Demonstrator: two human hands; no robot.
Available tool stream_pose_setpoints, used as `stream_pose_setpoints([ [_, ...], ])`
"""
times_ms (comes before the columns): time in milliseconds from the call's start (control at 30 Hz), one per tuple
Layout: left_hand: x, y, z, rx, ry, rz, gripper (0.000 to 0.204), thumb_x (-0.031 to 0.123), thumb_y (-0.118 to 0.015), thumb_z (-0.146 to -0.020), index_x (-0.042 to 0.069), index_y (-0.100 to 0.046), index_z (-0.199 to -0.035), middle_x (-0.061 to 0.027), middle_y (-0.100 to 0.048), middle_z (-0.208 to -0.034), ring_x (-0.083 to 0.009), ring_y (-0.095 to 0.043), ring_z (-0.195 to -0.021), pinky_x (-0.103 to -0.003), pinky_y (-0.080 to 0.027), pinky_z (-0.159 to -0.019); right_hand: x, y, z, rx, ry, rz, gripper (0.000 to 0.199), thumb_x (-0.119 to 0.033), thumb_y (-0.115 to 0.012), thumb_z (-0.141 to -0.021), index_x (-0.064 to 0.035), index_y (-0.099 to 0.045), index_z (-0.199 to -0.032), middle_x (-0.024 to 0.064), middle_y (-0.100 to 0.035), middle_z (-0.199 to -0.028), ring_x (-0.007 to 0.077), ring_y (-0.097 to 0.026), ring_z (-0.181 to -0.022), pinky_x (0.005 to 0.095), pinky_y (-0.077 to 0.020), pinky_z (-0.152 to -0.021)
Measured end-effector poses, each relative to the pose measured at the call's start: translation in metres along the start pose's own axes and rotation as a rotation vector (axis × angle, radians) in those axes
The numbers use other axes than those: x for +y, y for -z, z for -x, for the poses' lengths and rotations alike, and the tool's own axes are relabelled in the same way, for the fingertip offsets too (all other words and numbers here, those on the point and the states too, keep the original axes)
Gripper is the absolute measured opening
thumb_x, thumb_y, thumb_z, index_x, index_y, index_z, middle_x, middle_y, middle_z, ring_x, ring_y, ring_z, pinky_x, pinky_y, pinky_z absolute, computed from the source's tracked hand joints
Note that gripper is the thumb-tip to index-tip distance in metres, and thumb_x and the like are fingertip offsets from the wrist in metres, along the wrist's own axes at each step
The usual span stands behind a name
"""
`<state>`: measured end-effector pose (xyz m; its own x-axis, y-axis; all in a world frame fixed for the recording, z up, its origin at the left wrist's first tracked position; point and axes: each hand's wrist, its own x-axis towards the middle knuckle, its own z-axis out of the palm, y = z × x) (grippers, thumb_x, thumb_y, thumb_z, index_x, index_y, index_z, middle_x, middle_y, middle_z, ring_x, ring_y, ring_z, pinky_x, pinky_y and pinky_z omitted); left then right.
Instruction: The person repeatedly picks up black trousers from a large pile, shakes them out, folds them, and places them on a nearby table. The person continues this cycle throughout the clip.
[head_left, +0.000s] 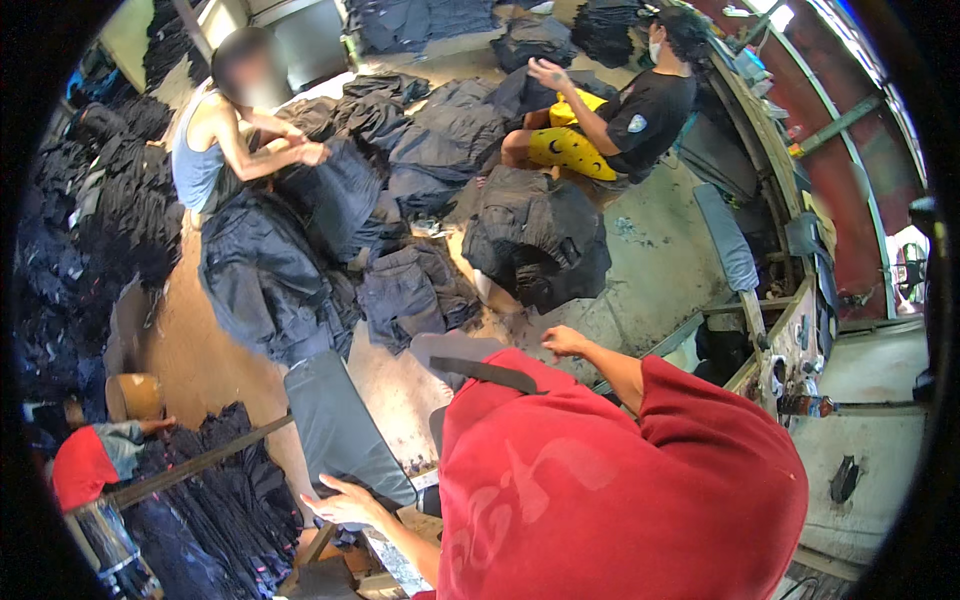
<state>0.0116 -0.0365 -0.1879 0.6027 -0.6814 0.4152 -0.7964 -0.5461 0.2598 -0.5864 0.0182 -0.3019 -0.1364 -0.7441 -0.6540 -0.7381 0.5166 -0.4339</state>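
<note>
My left hand (345,503) has its fingers spread and holds nothing. It is at the lower edge of a dark padded board (345,425); whether it touches the board I cannot tell. My right hand (567,342) hangs in front of my red shirt (620,480), its fingers loosely bent with nothing visible in them. Beyond that hand lies a heap of black garments (535,235) with gathered waistbands. A smaller dark folded garment (415,295) lies on the floor to its left.
Two people (205,150) (645,110) sit on the floor among dark cloth piles (440,140). Another person in red (85,465) is at the lower left. A padded narrow board (725,235) and wooden frame (790,330) stand at right. Stacked dark garments (215,500) lie lower left.
</note>
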Motion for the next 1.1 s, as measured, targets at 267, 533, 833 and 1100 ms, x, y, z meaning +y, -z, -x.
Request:
stream_pose_setpoints([
  [267, -0.016, -0.008, 0.004, 0.180, -0.041, 0.115, 0.070, 0.051, -0.063, -0.103, 0.002, -0.044, -0.149, -0.0215, -0.052, -0.147, -0.0430, -0.047, -0.138, -0.058, -0.039, -0.113, 0.054, -0.022, 0.031, -0.126, -0.415, -0.335, 0.047, -0.024, -0.059, -0.102, -0.0078, -0.057, -0.146, 0.0117, -0.080, -0.100, 0.0155, -0.071, -0.070, 0.0321, -0.0534, -0.054],
  [533, 0.077, 0.093, -0.036, -0.133, 0.025, 0.820, 0.046, 0.037, -0.052, -0.112, -0.002, -0.060, -0.135, -0.0233, -0.064, -0.131, -0.0388, -0.059, -0.125, -0.050, -0.044, -0.110, -0.007, 0.006, -0.016, 0.167, -0.001, -0.200, 0.041, -0.033, -0.066, -0.096, -0.0055, -0.073, -0.125, 0.0180, -0.078, -0.108, 0.0317, -0.075, -0.104, 0.0407, -0.0572, -0.093],
  [833, 0.275, 0.312, -0.051, -0.979, -0.811, 2.373, 0.096, 0.082, -0.024, -0.100, 0.002, -0.074, -0.116, -0.0281, -0.069, -0.112, -0.0446, -0.061, -0.109, -0.058, -0.047, -0.096, -0.033, 0.048, -0.076, 0.145, 0.044, -0.258, 0.042, -0.033, -0.066, -0.097, -0.0048, -0.073, -0.127, 0.0194, -0.078, -0.110, 0.0302, -0.076, -0.104, 0.0398, -0.0570, -0.092],
  [1100, 0.328, 0.283, -0.087, -1.123, -0.870, 2.658, 0.097, 0.084, -0.031, -0.099, 0.000, -0.075, -0.120, -0.0295, -0.066, -0.127, -0.0436, -0.054, -0.124, -0.056, -0.044, -0.104, -0.027, 0.040, -0.091, 0.047, -0.097, -0.323, 0.037, -0.030, -0.070, -0.099, -0.0045, -0.074, -0.125, 0.0113, -0.078, -0.101, 0.0202, -0.072, -0.084, 0.0346, -0.0563, -0.076],
])
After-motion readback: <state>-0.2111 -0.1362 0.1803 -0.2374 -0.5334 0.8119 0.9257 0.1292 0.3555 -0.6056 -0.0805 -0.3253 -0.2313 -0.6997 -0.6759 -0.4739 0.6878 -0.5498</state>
